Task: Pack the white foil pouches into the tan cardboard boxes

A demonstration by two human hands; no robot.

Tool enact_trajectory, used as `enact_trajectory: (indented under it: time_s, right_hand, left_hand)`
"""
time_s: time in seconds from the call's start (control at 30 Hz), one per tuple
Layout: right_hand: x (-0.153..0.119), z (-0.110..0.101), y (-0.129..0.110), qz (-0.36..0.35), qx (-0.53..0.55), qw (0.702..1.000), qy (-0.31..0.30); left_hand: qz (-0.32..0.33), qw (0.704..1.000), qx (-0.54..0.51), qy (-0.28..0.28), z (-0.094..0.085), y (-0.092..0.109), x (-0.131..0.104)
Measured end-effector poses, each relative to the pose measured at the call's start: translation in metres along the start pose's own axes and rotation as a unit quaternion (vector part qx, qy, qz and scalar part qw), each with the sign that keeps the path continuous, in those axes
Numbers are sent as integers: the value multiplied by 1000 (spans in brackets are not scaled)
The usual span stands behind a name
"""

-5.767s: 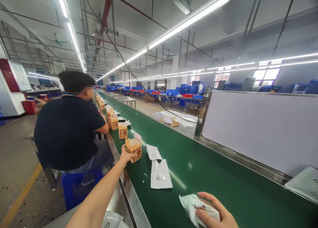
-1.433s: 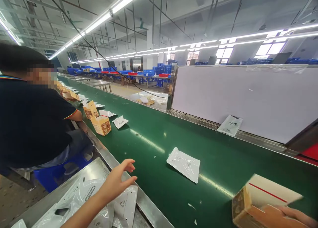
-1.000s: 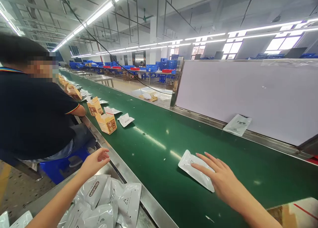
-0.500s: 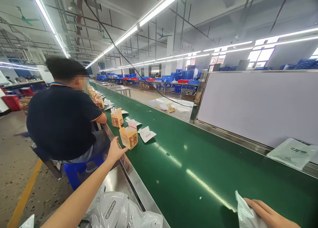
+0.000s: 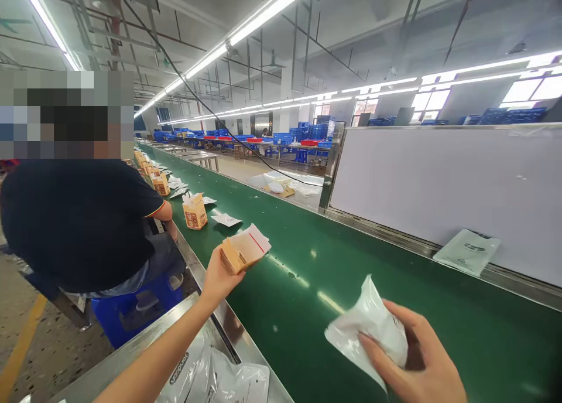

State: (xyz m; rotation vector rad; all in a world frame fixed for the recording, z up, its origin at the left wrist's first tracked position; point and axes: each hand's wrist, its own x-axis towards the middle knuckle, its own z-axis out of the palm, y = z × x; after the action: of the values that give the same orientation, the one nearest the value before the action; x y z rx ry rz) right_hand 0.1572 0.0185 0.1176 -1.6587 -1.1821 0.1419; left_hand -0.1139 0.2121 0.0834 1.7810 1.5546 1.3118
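My left hand (image 5: 222, 279) grips a small orange cardboard box (image 5: 239, 252) over the near side of the green belt. The box is tilted, its top open and a white flap with a red line raised. Between the thumb and fingers of my right hand (image 5: 417, 356) is a white plastic pouch (image 5: 373, 330), held above the belt at the lower right. Another orange box (image 5: 194, 211) stands upright on the belt beyond my left hand, with a white pouch (image 5: 226, 219) lying to its right.
A seated person (image 5: 79, 221) is at the left beside the green belt (image 5: 290, 309). White pouches (image 5: 219, 376) fill a metal tray at the bottom. Across the belt, a pale bag (image 5: 469, 250) leans on a white panel (image 5: 439, 186). More boxes line the belt farther off.
My left hand has taken hold of the nearest box and tilted it off the belt. My right hand has moved left and inward with the pouch. The view has shifted to the right.
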Motion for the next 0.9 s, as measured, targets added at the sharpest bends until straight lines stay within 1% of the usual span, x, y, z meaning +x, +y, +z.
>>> enact_trajectory:
  time_s: [0.03,0.07,0.13,0.17,0.2,0.27,0.33,0.4,0.5,0.53,0.57,0.6,0.67,0.73,0.9]
  right_hand:
    - [2,0,-16,-59,21,997,42]
    - [5,0,-30,-135,40,987,82]
    - [9,3,-53,-288,43,946,139]
    - [9,6,-60,-345,31,925,156]
    - [9,9,-64,-383,14,909,165]
    - [6,17,-63,-432,-18,887,163]
    - [2,21,-53,-462,-46,875,134]
    - [-3,20,-39,-483,-91,868,66]
    - [-9,6,-24,-477,-194,854,-78]
    - [-11,1,-22,-469,-218,849,-107]
    - [-13,-5,-22,-463,-228,849,-113]
    - [-16,-10,-22,-460,-227,852,-99]
    - [-20,-18,-25,-461,-206,862,-48]
    - [-24,-24,-27,-464,-189,865,0]
    - [-36,-35,-21,-484,-173,853,92]
  left_hand:
    - [25,999,5,-24,-1,13,-17]
    - [46,998,10,-47,-1,25,-35]
    - [74,993,20,-84,2,44,-67]
    - [80,992,24,-92,4,52,-81]
    - [84,992,27,-89,7,58,-93]
    - [95,993,31,-57,12,69,-111]
    - [109,993,30,-11,16,77,-120]
    - [147,988,32,19,20,82,-124]
    - [265,962,62,36,27,84,-127]
    - [299,951,75,37,29,84,-129]
    - [320,943,85,36,32,85,-131]
    - [329,939,88,35,35,86,-133]
    - [330,940,79,30,41,89,-138]
    - [325,943,62,22,47,94,-143]
    - [294,955,36,18,57,98,-155]
